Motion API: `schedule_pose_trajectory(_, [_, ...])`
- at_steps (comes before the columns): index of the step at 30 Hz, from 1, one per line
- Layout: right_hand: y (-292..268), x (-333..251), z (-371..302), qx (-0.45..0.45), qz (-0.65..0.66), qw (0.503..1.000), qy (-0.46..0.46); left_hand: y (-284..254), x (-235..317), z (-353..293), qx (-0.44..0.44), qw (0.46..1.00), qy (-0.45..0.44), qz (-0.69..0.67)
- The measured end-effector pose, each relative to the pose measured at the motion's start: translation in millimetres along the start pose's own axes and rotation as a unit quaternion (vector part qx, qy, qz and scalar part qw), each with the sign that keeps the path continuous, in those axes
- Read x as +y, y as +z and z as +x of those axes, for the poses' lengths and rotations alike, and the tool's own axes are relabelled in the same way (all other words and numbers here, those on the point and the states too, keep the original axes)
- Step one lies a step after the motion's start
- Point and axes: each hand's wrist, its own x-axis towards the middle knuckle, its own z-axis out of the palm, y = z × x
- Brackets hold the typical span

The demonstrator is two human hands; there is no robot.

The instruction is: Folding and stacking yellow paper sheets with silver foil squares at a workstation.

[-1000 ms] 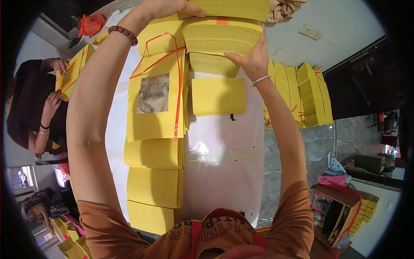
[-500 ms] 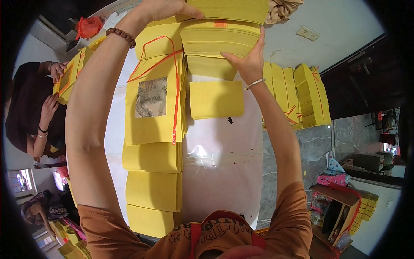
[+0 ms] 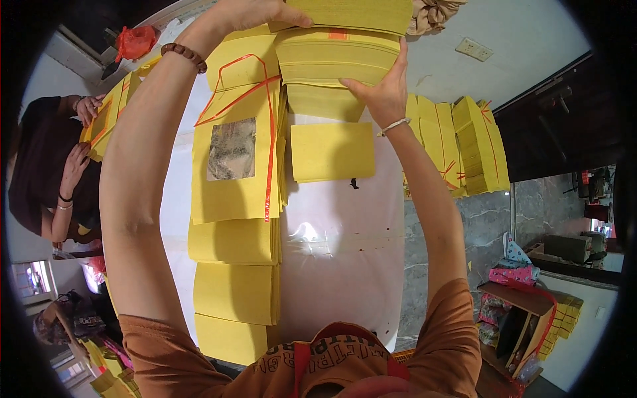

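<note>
- Here at the far end of the white plastic-covered table point(image 3: 345, 285), both arms are stretched right out to a thick yellow paper stack point(image 3: 338, 54) with an orange-red mark near its upper edge.
- The right hand point(image 3: 388, 89) clasps that stack's right near corner: thumb spread well away from the fingers and laid along the near face, the fingers pressed to the right end.
- Over on the left, the left hand point(image 3: 262, 12) has one digit lying along the lower edge of a flat yellow paper block point(image 3: 352, 12) above the stack; the others are out of view, so I cannot tell how they sit.
- Even pressure from both sides should keep those layers square; squeezing at one corner alone could fan the sheets.
- At this reach, a broad palm would likely steady the pile better than fingertips.
- Watch the left! A loose red printed ribbon point(image 3: 269, 166) trails over a long row of yellow paper packs point(image 3: 232, 242), and a sleeve or wrist could snag it.
- Nearer, just in front of the stack, a small yellow paper pad point(image 3: 333, 151) lies flat, best left undisturbed.
</note>
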Motion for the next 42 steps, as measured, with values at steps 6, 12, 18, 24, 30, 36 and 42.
schedule_pose_trajectory(6, [-5.9,-0.6,6.1,0.023,-0.137,0.989,-0.055,-0.2,-7.3,2.0,0.012,0.999,0.029,0.022])
schedule_pose_trajectory(12, [-8.2,-2.6,13.5,0.044,-0.152,0.983,-0.095,-1.9,-7.8,1.7,-0.003,1.0,0.013,-0.005])
schedule_pose_trajectory(18, [-9.9,-5.4,18.4,0.026,-0.147,0.985,-0.082,-2.9,-10.3,3.7,0.002,1.0,0.004,-0.01])
schedule_pose_trajectory(24, [-11.9,-7.5,23.2,0.006,-0.165,0.98,-0.112,-5.0,-12.8,2.5,0.005,1.0,-0.002,-0.016])
schedule_pose_trajectory(30, [-10.2,-1.5,27.6,0.053,-0.15,0.97,-0.185,-13.7,-8.1,8.5,-0.013,0.999,-0.021,-0.044])
schedule_pose_trajectory(36, [-15.1,5.1,34.1,0.074,-0.158,0.953,-0.246,-13.8,-6.6,10.9,-0.014,0.999,-0.016,-0.041])
schedule_pose_trajectory(42, [-24.4,5.0,42.5,0.085,-0.248,0.915,-0.306,-14.0,-1.5,3.8,-0.039,0.999,-0.021,-0.015])
